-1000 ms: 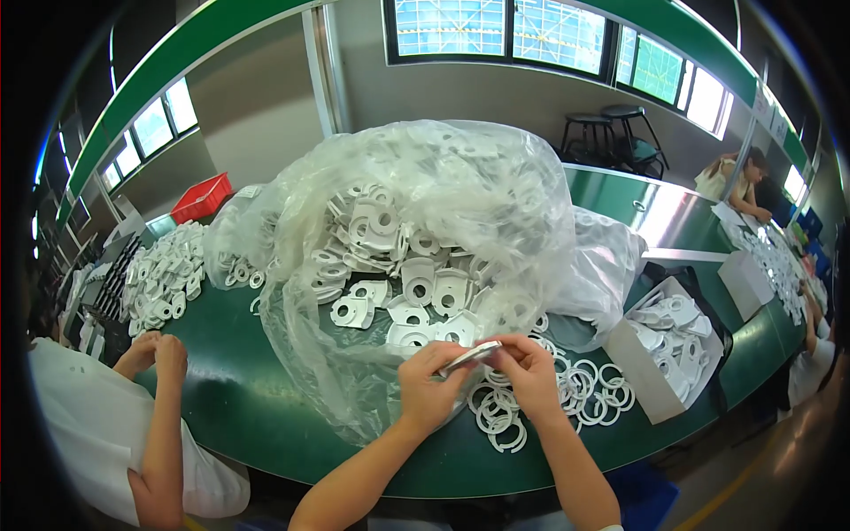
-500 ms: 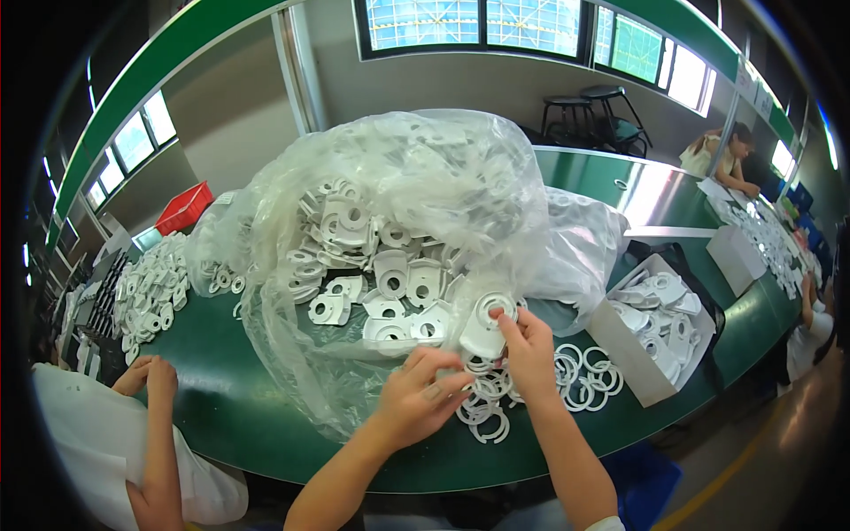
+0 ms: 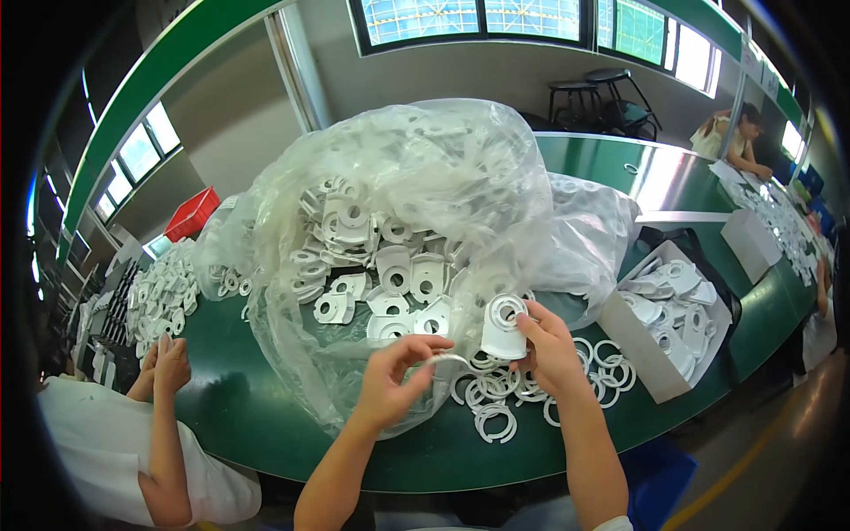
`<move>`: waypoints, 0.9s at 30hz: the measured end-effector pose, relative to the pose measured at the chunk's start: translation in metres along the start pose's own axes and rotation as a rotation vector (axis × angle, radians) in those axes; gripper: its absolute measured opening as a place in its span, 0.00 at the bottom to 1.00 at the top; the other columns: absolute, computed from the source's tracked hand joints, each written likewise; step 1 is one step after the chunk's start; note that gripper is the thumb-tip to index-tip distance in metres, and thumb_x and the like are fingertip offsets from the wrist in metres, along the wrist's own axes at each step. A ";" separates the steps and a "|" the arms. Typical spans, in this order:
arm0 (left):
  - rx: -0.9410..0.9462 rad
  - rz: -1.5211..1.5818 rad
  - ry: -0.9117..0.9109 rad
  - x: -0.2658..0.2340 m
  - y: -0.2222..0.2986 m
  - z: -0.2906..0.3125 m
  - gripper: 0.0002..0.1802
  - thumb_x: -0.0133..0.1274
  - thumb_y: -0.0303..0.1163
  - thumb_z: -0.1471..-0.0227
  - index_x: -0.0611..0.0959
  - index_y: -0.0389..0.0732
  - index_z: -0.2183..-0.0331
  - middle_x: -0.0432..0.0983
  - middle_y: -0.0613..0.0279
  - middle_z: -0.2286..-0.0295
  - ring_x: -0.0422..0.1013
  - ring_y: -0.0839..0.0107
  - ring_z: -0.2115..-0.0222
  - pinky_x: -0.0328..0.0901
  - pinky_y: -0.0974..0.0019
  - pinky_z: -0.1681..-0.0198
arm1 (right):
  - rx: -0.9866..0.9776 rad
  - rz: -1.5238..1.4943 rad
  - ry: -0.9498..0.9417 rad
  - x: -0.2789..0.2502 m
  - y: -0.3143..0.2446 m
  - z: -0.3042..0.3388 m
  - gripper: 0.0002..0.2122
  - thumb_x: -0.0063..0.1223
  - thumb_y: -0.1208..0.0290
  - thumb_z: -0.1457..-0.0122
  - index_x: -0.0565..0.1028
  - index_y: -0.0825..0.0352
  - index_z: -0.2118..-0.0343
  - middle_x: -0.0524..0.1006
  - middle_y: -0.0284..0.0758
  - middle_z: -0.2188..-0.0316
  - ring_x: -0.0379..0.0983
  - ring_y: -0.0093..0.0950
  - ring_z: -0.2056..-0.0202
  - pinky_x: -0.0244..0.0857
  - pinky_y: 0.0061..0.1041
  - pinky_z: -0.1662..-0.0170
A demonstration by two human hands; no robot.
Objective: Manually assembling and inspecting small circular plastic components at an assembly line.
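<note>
My right hand (image 3: 549,347) grips a white plastic part (image 3: 505,338) with a flat skirt and a round collar around a hole. The part is held upright above the table, hole end up. To its left, my left hand (image 3: 396,379) pinches a thin white ring (image 3: 452,359), seen nearly edge-on and apart from the part. Beneath the hands lie several loose white rings (image 3: 496,423), some with a gap in them. Just beyond is a large clear plastic bag (image 3: 443,133), its mouth spread open over a heap of similar white parts (image 3: 390,265).
A cardboard box (image 3: 651,358) of white parts stands to the right on the green table (image 3: 425,469). At left, another person's hands (image 3: 168,365) are near a pile of white parts (image 3: 164,292). A red bin (image 3: 191,212) lies behind. Another person (image 3: 739,142) sits far right.
My left hand has drawn away to the left from the part, now with a ring in its fingers. My right hand has shifted slightly right with the part, which is more upright.
</note>
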State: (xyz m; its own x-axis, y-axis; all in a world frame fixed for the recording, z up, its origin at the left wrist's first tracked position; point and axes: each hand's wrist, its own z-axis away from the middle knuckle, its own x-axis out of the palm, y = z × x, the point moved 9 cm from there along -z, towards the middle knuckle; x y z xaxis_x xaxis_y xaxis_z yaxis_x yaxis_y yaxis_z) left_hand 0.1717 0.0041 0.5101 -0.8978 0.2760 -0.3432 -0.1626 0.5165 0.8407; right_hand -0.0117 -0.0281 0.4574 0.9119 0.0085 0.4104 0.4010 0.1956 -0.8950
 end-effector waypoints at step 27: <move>-0.037 -0.026 0.237 -0.024 -0.003 0.000 0.07 0.63 0.21 0.61 0.84 0.38 0.73 0.69 0.69 0.76 0.61 0.85 0.81 0.54 0.79 0.78 | 0.236 0.275 -0.573 0.071 0.045 0.034 0.32 0.43 0.85 0.53 0.55 0.71 0.41 0.75 0.38 0.69 0.74 0.24 0.77 0.71 0.21 0.74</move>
State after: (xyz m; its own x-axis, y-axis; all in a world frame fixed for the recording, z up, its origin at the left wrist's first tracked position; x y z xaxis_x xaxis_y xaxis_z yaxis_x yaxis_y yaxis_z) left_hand 0.1934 -0.0040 0.5154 -0.9633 0.0629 -0.2610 -0.1980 0.4901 0.8489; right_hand 0.0682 0.0150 0.4529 0.7613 0.5943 0.2594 0.0716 0.3205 -0.9445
